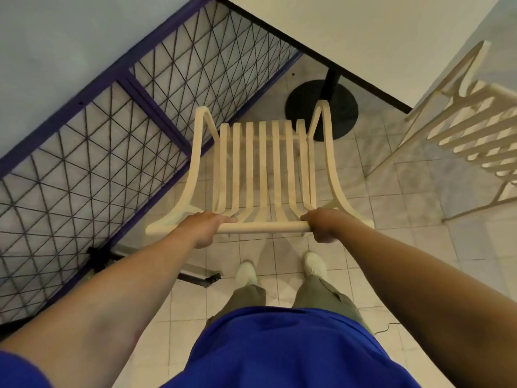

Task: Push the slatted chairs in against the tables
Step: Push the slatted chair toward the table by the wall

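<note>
A cream slatted chair (263,163) stands right in front of me on the tiled floor, its seat facing a white table (363,35) with a black edge. The seat's front reaches about the table's round black base (321,110), short of the tabletop's edge. My left hand (205,228) grips the top rail of the chair's back near its left end. My right hand (321,224) grips the same rail near its right end. A second slatted chair (470,130) stands at the right side of the table.
A purple-framed wire mesh railing (112,130) runs diagonally along the left, close beside the chair. A black metal foot (195,277) lies on the floor by my left shoe. Tiled floor spreads between the two chairs.
</note>
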`<state>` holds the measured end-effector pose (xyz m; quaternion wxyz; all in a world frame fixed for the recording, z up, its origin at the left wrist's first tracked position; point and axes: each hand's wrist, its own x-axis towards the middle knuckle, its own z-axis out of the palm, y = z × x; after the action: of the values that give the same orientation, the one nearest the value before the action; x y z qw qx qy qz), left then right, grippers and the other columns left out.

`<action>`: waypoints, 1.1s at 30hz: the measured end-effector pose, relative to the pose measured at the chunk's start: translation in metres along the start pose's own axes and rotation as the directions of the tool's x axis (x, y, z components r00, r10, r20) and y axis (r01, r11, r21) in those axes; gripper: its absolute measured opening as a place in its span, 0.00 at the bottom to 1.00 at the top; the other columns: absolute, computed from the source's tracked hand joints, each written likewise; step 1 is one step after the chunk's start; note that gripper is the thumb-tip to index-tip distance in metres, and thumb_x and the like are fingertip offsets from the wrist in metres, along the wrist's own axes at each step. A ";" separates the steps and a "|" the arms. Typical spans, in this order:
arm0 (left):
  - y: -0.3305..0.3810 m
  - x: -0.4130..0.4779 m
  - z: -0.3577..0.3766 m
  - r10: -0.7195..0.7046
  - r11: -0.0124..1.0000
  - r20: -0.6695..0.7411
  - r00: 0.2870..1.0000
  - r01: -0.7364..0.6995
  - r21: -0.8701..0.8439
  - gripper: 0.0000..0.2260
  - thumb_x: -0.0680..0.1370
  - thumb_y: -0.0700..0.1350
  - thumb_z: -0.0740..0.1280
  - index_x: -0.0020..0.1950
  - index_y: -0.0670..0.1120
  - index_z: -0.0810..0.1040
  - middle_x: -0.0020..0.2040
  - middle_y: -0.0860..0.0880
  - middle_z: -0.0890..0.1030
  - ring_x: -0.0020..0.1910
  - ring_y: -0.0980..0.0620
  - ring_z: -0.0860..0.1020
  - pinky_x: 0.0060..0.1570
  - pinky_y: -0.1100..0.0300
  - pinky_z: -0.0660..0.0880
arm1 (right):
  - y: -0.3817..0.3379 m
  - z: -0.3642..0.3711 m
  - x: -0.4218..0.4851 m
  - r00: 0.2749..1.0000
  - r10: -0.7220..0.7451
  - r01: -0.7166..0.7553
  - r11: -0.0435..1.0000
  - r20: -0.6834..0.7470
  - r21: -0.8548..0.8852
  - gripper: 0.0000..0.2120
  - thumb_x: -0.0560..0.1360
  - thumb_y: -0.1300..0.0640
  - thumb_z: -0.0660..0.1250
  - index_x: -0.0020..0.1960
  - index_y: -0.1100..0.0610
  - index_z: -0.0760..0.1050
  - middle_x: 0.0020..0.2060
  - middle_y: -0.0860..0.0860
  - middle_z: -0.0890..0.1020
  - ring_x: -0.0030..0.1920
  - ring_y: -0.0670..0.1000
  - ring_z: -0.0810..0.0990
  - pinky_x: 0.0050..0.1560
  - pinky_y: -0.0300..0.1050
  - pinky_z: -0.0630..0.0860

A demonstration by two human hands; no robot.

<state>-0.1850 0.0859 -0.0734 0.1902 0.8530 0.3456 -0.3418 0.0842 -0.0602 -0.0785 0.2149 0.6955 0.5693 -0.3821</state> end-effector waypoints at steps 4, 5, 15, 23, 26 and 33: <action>-0.022 0.001 -0.007 0.025 0.999 0.016 1.000 -0.025 0.024 0.38 0.79 0.34 0.63 0.77 0.70 0.58 0.56 0.51 0.73 0.44 0.51 0.73 0.44 0.55 0.72 | -0.019 0.005 0.005 1.000 0.014 -0.014 0.999 0.001 0.036 0.18 0.73 0.62 0.67 0.62 0.52 0.75 0.48 0.50 0.78 0.47 0.52 0.78 0.48 0.46 0.74; -0.028 0.002 -0.008 0.030 0.999 0.018 0.999 -0.030 0.035 0.38 0.79 0.34 0.62 0.76 0.71 0.58 0.56 0.50 0.73 0.43 0.51 0.73 0.43 0.54 0.72 | -0.024 0.007 0.007 1.000 0.018 -0.018 0.999 -0.001 0.047 0.18 0.73 0.62 0.67 0.62 0.52 0.75 0.48 0.50 0.78 0.47 0.52 0.78 0.49 0.46 0.74; -0.084 0.004 -0.023 0.069 0.992 0.010 0.998 -0.070 0.108 0.36 0.80 0.35 0.61 0.75 0.73 0.59 0.54 0.52 0.75 0.41 0.54 0.73 0.38 0.57 0.69 | -0.082 0.018 0.018 0.995 0.090 -0.083 0.983 -0.036 0.166 0.16 0.74 0.59 0.68 0.62 0.52 0.74 0.49 0.51 0.78 0.46 0.52 0.78 0.49 0.48 0.77; -0.100 0.007 -0.016 0.096 0.986 -0.017 0.995 -0.093 0.142 0.36 0.79 0.36 0.62 0.74 0.73 0.60 0.57 0.52 0.77 0.48 0.49 0.76 0.44 0.53 0.71 | -0.095 0.026 0.017 0.990 0.102 -0.080 0.972 -0.093 0.223 0.15 0.75 0.59 0.68 0.61 0.52 0.75 0.47 0.50 0.78 0.46 0.51 0.78 0.52 0.48 0.77; -0.101 0.009 -0.015 0.089 0.989 -0.007 0.996 -0.088 0.118 0.34 0.79 0.39 0.62 0.74 0.74 0.61 0.59 0.52 0.78 0.50 0.50 0.76 0.44 0.53 0.70 | -0.094 0.026 0.014 0.991 0.082 -0.053 0.968 -0.107 0.245 0.15 0.75 0.58 0.67 0.61 0.51 0.75 0.47 0.49 0.78 0.46 0.51 0.78 0.51 0.48 0.77; -0.098 0.007 -0.018 0.042 0.996 0.040 0.998 -0.045 0.082 0.33 0.76 0.46 0.69 0.74 0.72 0.62 0.63 0.54 0.75 0.52 0.53 0.73 0.50 0.56 0.72 | -0.085 0.021 0.011 0.998 -0.019 0.033 0.960 -0.054 0.277 0.18 0.73 0.55 0.69 0.63 0.52 0.74 0.49 0.50 0.78 0.47 0.52 0.77 0.49 0.45 0.73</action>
<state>-0.2433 0.1667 -0.0746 0.1687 0.8608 0.3087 -0.3678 -0.0025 -0.0468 -0.0882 0.0957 0.7206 0.5244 -0.4434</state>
